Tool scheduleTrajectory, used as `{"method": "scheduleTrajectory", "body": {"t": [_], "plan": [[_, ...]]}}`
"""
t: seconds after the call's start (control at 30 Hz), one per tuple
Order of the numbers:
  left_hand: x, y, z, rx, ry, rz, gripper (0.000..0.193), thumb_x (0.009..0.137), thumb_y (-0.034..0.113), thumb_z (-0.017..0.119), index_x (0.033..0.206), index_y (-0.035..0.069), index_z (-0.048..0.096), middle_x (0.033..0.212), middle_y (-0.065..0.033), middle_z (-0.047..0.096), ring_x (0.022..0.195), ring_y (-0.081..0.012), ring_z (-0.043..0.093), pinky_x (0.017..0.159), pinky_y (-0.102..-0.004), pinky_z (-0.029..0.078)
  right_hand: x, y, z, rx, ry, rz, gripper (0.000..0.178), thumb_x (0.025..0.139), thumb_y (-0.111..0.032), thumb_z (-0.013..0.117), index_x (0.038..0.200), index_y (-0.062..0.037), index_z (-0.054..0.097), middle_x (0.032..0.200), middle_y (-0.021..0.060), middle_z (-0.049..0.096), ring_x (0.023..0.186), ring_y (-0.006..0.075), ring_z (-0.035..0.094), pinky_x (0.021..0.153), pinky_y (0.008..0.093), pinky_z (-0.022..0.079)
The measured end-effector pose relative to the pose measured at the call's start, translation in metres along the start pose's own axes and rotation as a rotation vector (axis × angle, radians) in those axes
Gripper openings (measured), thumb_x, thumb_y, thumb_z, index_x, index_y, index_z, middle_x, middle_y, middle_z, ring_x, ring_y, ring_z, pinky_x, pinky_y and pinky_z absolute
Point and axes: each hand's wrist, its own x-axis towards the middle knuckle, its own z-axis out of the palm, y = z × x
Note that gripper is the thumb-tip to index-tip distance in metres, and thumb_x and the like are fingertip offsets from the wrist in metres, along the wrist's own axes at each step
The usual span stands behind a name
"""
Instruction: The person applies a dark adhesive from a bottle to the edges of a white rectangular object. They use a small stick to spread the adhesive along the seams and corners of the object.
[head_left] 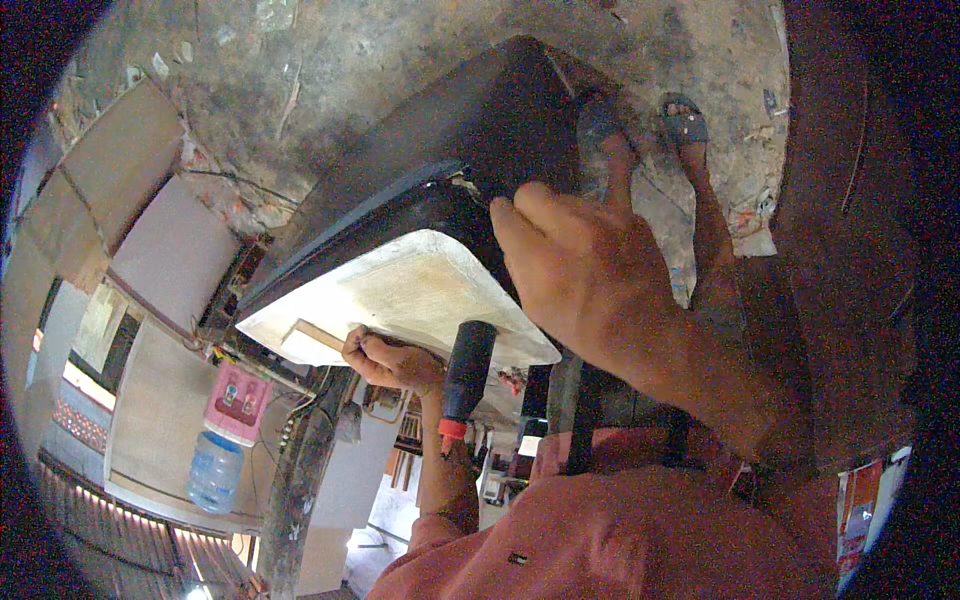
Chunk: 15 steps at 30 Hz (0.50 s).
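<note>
A large piece with a dark, padded-looking cover and a pale board face fills the middle of the view. My right hand is closed at the cover's edge, gripping the dark material beside the board's rounded corner. Lower down, my left hand is curled shut against the board, at the end of a short light-coloured strip. What its fingers hold is hidden. Next to my left wrist, a black cylinder with a red band overlaps the board's edge; its kind is unclear.
Two sandalled feet stand on the stained concrete floor at the upper right. Flat panels lean at the left, near a pink dispenser with a blue water bottle. A post rises close by.
</note>
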Motion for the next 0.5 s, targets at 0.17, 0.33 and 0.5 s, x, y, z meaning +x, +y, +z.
{"method": "scheduleTrajectory", "body": {"t": [0.17, 0.33, 0.5], "plan": [[-0.003, 0.002, -0.003, 0.049, -0.034, 0.031, 0.019, 0.094, 0.021, 0.047, 0.096, 0.003, 0.055, 0.091, -0.0025, 0.050, 0.080, -0.0132, 0.044, 0.075, -0.0249, 0.038, -0.008, 0.004, 0.003, -0.069, 0.058, -0.125, 0.017, 0.080, -0.014, 0.063, 0.093, -0.0028, 0.062, 0.080, 0.0082, 0.056, 0.069, 0.0244, 0.067, 0.072, 0.0455, 0.050], [0.002, -0.006, -0.005, 0.058, -0.029, 0.079, 0.020, 0.094, 0.021, 0.047, 0.096, 0.002, 0.055, 0.093, -0.0048, 0.051, 0.085, -0.0163, 0.047, 0.081, -0.0285, 0.040, -0.012, 0.006, 0.011, -0.041, 0.080, -0.074, 0.019, 0.083, -0.016, 0.063, 0.098, -0.0051, 0.065, 0.079, 0.0053, 0.058, 0.071, 0.0225, 0.066, 0.089, 0.0628, 0.030], [0.001, -0.003, -0.003, 0.073, -0.011, 0.107, 0.019, 0.094, 0.019, 0.047, 0.094, 0.001, 0.054, 0.093, -0.0057, 0.052, 0.088, -0.0176, 0.047, 0.083, -0.0303, 0.040, -0.014, 0.006, 0.009, 0.084, 0.129, -0.112, 0.016, 0.080, -0.016, 0.063, 0.090, -0.0036, 0.061, 0.081, 0.0106, 0.060, 0.070, 0.0280, 0.069, 0.061, 0.0409, 0.058]]}}
